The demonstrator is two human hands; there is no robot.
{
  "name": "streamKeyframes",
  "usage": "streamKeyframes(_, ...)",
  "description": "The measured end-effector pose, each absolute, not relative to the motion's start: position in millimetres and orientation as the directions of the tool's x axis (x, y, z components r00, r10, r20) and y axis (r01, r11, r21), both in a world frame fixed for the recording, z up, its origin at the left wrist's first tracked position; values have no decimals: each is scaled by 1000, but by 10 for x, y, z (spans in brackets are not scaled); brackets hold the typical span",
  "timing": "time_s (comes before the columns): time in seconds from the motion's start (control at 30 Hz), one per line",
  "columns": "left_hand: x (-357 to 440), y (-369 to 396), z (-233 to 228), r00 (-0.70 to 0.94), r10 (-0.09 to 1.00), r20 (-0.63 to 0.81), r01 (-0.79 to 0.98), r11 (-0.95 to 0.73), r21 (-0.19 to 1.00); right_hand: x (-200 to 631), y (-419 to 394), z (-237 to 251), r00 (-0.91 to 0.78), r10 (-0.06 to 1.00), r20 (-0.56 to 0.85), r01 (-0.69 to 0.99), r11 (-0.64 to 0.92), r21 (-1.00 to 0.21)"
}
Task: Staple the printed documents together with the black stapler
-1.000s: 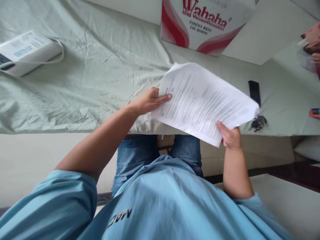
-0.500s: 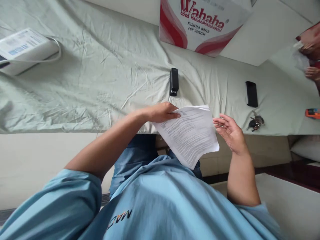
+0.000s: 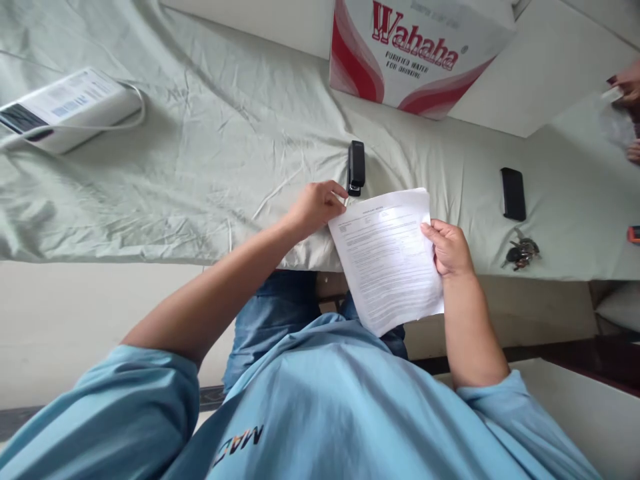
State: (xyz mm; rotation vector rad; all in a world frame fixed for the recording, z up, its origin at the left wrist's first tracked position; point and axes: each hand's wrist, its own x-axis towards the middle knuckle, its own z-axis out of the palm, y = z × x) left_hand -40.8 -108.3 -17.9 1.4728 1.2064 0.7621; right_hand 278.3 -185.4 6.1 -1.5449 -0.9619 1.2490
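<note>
A few stacked sheets of printed paper (image 3: 390,263) are held up in front of my shirt, over the table's front edge. My right hand (image 3: 450,247) is closed on their right edge, thumb on top. At the upper left corner of the papers is my left hand (image 3: 320,205), its thumb by the paper edge and its bent index finger apart from the thumb. Just beyond that fingertip lies a black stapler (image 3: 356,167) on the cloth.
A pale green cloth (image 3: 215,167) covers the table. A white device (image 3: 100,103) with a cable lies left, a Wahaba carton (image 3: 410,60) stands at the back. Right are a black phone-like object (image 3: 513,193), keys (image 3: 521,253) and another person's hand (image 3: 631,87).
My right hand has moved from beside the papers to grip their right edge. My left hand has slid off the sheets toward their corner and the stapler. The papers have turned flatter to view.
</note>
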Motion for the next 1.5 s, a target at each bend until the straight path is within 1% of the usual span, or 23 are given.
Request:
streamKeyframes(0.1, -287, -900, -238, 205, 977, -61, 383, -22, 924, 2791, -1689, 24, 188, 928, -323, 14, -331, -943)
streamKeyframes(0.2, -229, -776, -327, 159, 987, 20, 471, -94, 877, 2812, -1574, -52, 202, 920, -336, 26, -348, -937)
streamKeyframes(0.27, -237, -760, -398, 134, 988, 78, 492, -135, 860, 2831, -1547, -118, 221, 911, -349, 24, -363, -932)
streamKeyframes(0.33, -265, -780, -474, 129, 984, 124, 452, -170, 876, 2852, -1553, -184, 247, 899, -362, 4, -374, -927)
streamKeyframes(0.47, -312, -803, -619, 156, 974, 165, 335, -209, 919, 2886, -1588, -268, 289, 890, -351, -34, -357, -933)
streamKeyframes(0.6, -304, -778, -703, 128, 971, 200, 337, -233, 912, 2876, -1590, -284, 314, 886, -342, -72, -337, -939)
streamKeyframes(0.67, -294, -783, -712, 141, 949, 282, 374, -315, 872, 2859, -1589, -283, 333, 880, -340, -85, -331, -940)
streamKeyframes(0.77, -290, -812, -698, 226, 872, 434, 438, -489, 754, 2843, -1602, -280, 353, 871, -342, -84, -335, -939)
streamKeyframes(0.83, -294, -829, -687, 270, 838, 475, 468, -545, 696, 2849, -1622, -277, 359, 865, -351, -73, -349, -934)
streamKeyframes(0.87, -297, -834, -683, 277, 835, 475, 477, -549, 686, 2856, -1634, -273, 361, 862, -357, -68, -357, -932)
streamKeyframes(0.93, -298, -835, -678, 266, 854, 448, 483, -520, 704, 2872, -1657, -264, 363, 857, -366, -64, -369, -927)
streamKeyframes(1.03, -285, -829, -675, 229, 898, 377, 477, -441, 760, 2883, -1680, -246, 354, 854, -381, -72, -381, -922)
streamKeyframes(1.1, -266, -826, -668, 220, 921, 321, 500, -389, 774, 2877, -1682, -237, 351, 853, -387, -75, -386, -919)
streamKeyframes(1.27, -209, -822, -640, 155, 964, 214, 641, -263, 721, 2848, -1656, -237, 356, 850, -389, -88, -384, -919)
streamKeyframes(1.37, -188, -823, -634, 125, 968, 219, 665, -245, 705, 2847, -1641, -252, 355, 852, -384, -92, -378, -921)
streamKeyframes(1.5, -199, -841, -652, 146, 940, 309, 638, -329, 696, 2872, -1627, -289, 378, 845, -379, -108, -366, -924)
